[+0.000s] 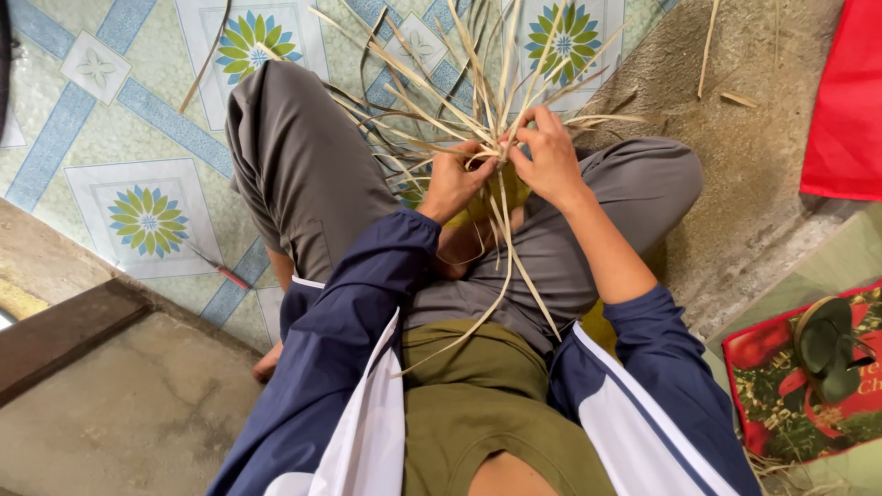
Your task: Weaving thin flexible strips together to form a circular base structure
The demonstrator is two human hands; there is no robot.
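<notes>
I sit cross-legged on the floor in grey trousers and a navy and white jacket. A bundle of pale dried leaf strips [441, 101] fans out over my knees, with loose ends trailing down across my lap. My left hand [455, 179] pinches the strips where they cross at the middle. My right hand [547, 156] grips the same crossing point from the right, fingers curled around several strips. The two hands almost touch. A yellow-green woven part [491, 197] shows just beneath them, mostly hidden.
A patterned vinyl mat [147, 211] with flower tiles lies to the left, a thin red-handled tool [220, 268] on it. Bare concrete [763, 138] lies to the right, with red cloth [845, 101], a printed red bag [763, 386] and a dark sandal [827, 349].
</notes>
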